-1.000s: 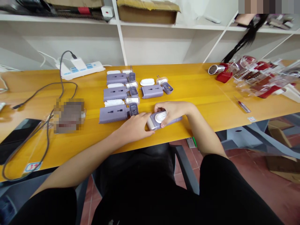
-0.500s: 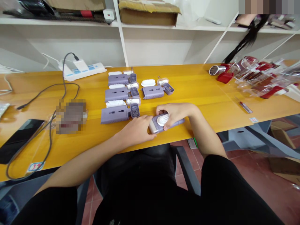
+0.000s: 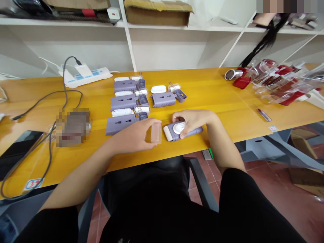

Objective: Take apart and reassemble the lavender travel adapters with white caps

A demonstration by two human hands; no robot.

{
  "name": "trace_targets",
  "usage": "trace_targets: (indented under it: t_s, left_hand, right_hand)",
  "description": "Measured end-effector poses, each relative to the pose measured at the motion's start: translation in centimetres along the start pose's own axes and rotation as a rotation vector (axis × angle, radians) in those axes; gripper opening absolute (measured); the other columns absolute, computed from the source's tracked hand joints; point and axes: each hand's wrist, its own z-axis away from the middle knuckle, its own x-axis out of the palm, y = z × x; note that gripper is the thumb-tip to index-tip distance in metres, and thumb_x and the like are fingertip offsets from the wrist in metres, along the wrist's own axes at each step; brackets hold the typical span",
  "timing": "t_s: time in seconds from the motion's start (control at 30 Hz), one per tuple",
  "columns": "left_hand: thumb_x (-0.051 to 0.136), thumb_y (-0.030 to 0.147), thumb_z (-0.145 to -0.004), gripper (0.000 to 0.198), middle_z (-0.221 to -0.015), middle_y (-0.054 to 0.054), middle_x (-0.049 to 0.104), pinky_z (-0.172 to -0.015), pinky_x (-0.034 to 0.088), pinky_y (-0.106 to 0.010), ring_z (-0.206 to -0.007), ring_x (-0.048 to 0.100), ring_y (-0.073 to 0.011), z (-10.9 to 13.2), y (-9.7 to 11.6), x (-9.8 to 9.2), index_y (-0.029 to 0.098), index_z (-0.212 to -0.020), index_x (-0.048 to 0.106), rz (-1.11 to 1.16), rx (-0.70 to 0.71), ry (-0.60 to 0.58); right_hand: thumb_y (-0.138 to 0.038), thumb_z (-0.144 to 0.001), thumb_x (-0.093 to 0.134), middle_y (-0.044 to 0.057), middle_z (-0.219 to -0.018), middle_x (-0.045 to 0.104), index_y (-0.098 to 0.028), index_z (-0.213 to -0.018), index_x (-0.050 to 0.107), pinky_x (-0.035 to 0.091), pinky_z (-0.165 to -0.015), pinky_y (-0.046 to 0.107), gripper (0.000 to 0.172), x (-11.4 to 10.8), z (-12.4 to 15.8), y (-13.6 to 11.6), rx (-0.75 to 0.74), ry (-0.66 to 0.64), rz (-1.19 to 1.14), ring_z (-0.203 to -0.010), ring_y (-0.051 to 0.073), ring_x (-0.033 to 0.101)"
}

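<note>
Evidently for steadiness, the right hand [image 3: 194, 118] is pressing the purple device [image 3: 174, 135] onto the worktop [image 3: 222, 98], while the left hand [image 3: 134, 135] is pinching a clear cap [image 3: 156, 133] just beside it.

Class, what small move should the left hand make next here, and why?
Probably set the clear cap down on the table: the left hand holds it apart from the purple device in the right hand.

Cap [image 3: 156, 133] — just left of device [image 3: 173, 134]
</note>
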Motion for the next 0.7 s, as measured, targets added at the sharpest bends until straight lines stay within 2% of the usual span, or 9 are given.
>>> trace_targets:
  t_s: [0.07,0.13,0.27,0.33,0.4,0.47,0.53,0.63,0.7]
  left_hand:
    - [0.082,0.027,-0.089,0.072,-0.135,-0.011,0.082,-0.075,0.065,-0.035,-0.093,0.084,-0.0246,-0.1,-0.4,-0.6,0.026,-0.158,0.06,0.107,-0.025,-0.009]
    - [0.079,0.024,-0.091,0.074,-0.131,-0.01,0.081,-0.067,0.061,-0.03,-0.088,0.083,-0.021,-0.3,-0.5,-0.6,0.026,-0.16,0.055,0.202,-0.027,0.018]
    - [0.078,0.023,-0.092,0.081,-0.14,-0.013,0.079,-0.07,0.063,-0.029,-0.097,0.085,-0.0215,-1.0,-0.9,0.4,0.027,-0.167,0.047,0.306,-0.008,0.08]
    - [0.077,0.022,-0.094,0.084,-0.141,-0.014,0.079,-0.07,0.063,-0.029,-0.094,0.084,-0.0206,-1.1,-1.2,0.9,0.028,-0.171,0.043,0.326,-0.01,0.081]
    - [0.076,0.021,-0.096,0.086,-0.15,-0.017,0.076,-0.067,0.061,-0.028,-0.09,0.083,-0.0188,-1.2,-1.4,1.1,0.029,-0.174,0.041,0.341,-0.001,0.088]
    - [0.075,0.022,-0.097,0.086,-0.169,-0.02,0.065,-0.064,0.059,-0.028,-0.084,0.08,-0.016,-1.3,-1.3,1.3,0.032,-0.175,0.041,0.352,0.011,0.106]
    - [0.076,0.025,-0.098,0.086,-0.177,-0.021,0.057,-0.062,0.059,-0.029,-0.078,0.077,-0.0135,-1.4,-1.1,1.4,0.033,-0.176,0.041,0.339,0.004,0.117]
    - [0.079,0.031,-0.099,0.085,-0.16,-0.018,0.07,-0.066,0.061,-0.031,-0.079,0.075,-0.0149,-1.6,-0.5,1.6,0.029,-0.176,0.041,0.287,-0.043,0.124]
    - [0.08,0.035,-0.099,0.083,-0.157,-0.017,0.07,-0.073,0.064,-0.034,-0.085,0.077,-0.0174,-1.5,-0.3,1.7,0.026,-0.174,0.045,0.246,-0.065,0.145]
  right_hand:
    - [-0.069,-0.065,0.105,0.004,-0.112,0.077,-0.024,-0.12,0.071,0.053,-0.078,0.035,0.079,0.2,-0.1,0.1,-0.053,-0.006,-0.033,-0.096,0.024,0.067]
    - [-0.073,-0.075,0.1,0.007,-0.118,0.077,-0.023,-0.13,0.071,0.057,-0.085,0.036,0.08,0.4,-0.2,0.3,-0.147,0.008,-0.097,-0.101,0.024,0.069]
    - [-0.075,-0.096,0.085,0.012,-0.131,0.074,-0.024,-0.15,0.065,0.061,-0.094,0.039,0.077,0.9,-1.1,0.7,-0.316,0.125,-0.244,-0.111,0.026,0.071]
    - [-0.071,-0.098,0.085,0.012,-0.136,0.073,-0.028,-0.156,0.06,0.062,-0.101,0.042,0.076,1.3,-1.8,0.7,-0.365,0.186,-0.293,-0.117,0.027,0.072]
    - [-0.067,-0.098,0.086,0.012,-0.14,0.073,-0.031,-0.16,0.056,0.063,-0.104,0.045,0.078,1.8,-2.6,0.5,-0.401,0.228,-0.332,-0.12,0.028,0.072]
    - [-0.064,-0.098,0.087,0.011,-0.143,0.073,-0.034,-0.161,0.055,0.064,-0.104,0.046,0.078,2.2,-3.1,0.2,-0.418,0.262,-0.357,-0.121,0.029,0.073]
    - [-0.06,-0.098,0.088,0.011,-0.143,0.073,-0.034,-0.162,0.056,0.065,-0.104,0.046,0.076,2.4,-3.4,0.1,-0.419,0.289,-0.37,-0.123,0.029,0.073]
    - [-0.055,-0.098,0.091,0.01,-0.136,0.077,-0.031,-0.157,0.063,0.065,-0.1,0.044,0.07,2.1,-3.2,0.5,-0.43,0.271,-0.392,-0.115,0.026,0.075]
    - [-0.052,-0.096,0.094,0.009,-0.128,0.08,-0.027,-0.151,0.07,0.065,-0.096,0.041,0.065,1.6,-2.6,1.1,-0.44,0.229,-0.405,-0.106,0.023,0.076]
